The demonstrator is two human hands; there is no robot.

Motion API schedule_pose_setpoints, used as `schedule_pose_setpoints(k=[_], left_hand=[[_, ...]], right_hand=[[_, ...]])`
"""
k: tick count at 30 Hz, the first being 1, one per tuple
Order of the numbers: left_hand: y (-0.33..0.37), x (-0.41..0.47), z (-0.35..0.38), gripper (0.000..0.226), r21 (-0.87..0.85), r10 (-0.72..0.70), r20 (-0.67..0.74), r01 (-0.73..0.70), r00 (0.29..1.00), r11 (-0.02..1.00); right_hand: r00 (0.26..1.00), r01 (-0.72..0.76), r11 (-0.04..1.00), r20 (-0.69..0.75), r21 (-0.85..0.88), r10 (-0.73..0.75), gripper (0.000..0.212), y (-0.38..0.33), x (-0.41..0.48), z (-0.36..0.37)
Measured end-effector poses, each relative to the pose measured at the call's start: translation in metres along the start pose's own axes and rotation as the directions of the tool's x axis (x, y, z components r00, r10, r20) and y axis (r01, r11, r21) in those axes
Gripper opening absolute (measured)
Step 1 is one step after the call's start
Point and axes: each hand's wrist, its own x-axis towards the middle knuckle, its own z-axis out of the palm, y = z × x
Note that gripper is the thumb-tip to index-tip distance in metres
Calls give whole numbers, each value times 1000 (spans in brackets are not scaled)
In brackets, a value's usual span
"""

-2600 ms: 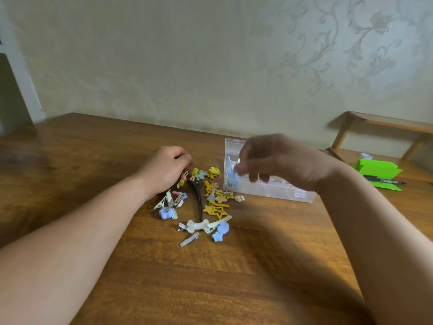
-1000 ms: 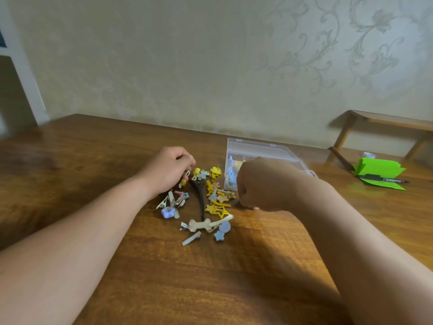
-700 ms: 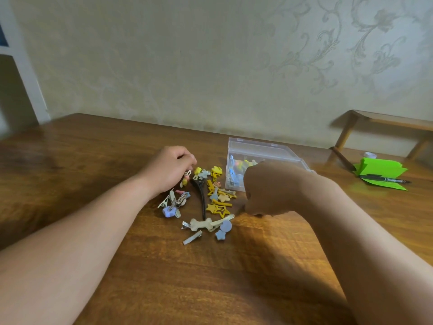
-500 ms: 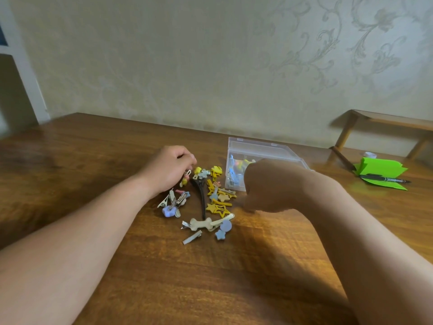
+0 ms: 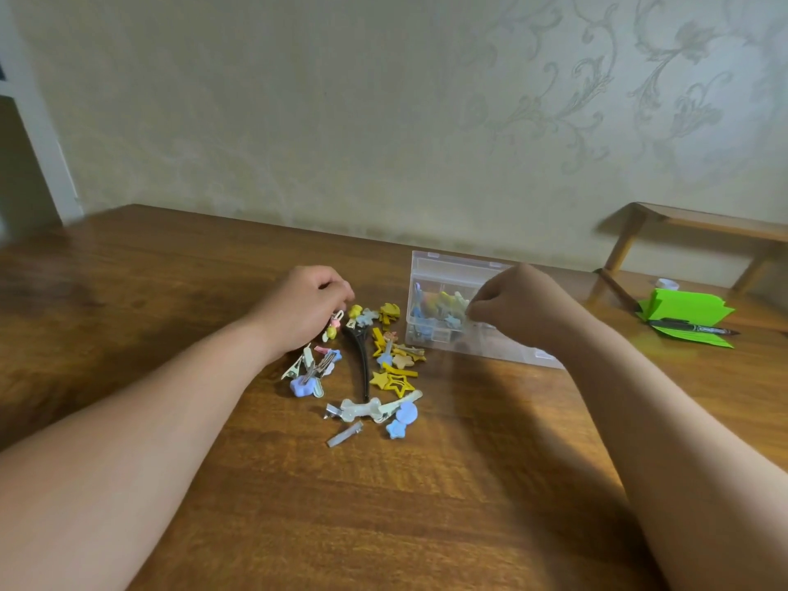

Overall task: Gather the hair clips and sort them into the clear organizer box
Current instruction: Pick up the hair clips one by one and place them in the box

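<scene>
Clear box [image 5: 452,261], centre right: right hand [image 5: 516,311] curled over it, cannot tell what it grips. Left hand [image 5: 302,305] curled at clips [image 5: 398,383], centre; hold likewise unclear.

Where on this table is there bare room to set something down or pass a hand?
Bare wood: the stretch of table nearer you than the hair clips, and behind the left hand toward the wall. Crowded: from left hand across to the box.
</scene>
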Motion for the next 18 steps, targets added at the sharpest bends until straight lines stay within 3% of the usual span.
schedule_pose_setpoints(k=[9, 14, 18], left_hand=[[0, 0, 0, 24, 9, 4, 3, -4, 1000, 1000], [0, -1, -1, 24, 9, 6, 6, -6, 1000, 1000], [-1, -1, 0, 25, 29, 17, -4, -17, 1000, 999]], right_hand=[[996, 3, 999, 94, 54, -8, 17, -7, -6, 1], [998, 55, 992, -11, 117, -54, 20, -8, -5, -2], [984, 179, 976, -37, 121, -176, 18, -20, -12, -4]])
